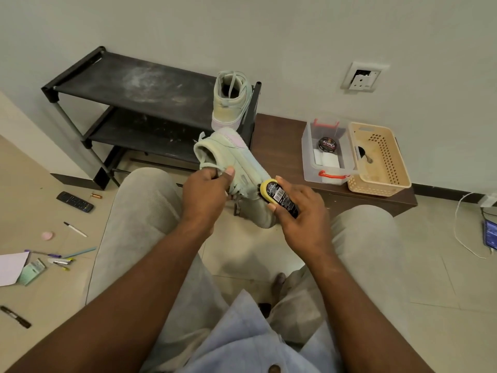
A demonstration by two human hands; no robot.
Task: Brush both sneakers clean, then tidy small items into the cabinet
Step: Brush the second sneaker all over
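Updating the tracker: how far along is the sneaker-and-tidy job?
Done: nothing surely; the second sneaker sits on the rack, cleanliness unclear. In hand: left hand grips the first sneaker, right hand holds the brush against it. Left: remote, pens and battery lie on the floor.

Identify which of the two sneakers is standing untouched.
The sneaker on the black rack's top shelf, right end, stands upright. The other sneaker is gripped by the left hand while the right hand holds a brush against it.

The round black polish tin in the clear plastic box reads "Cherry", seen upside down. The yellow-and-black brush carries a barcode label; its small print is illegible.
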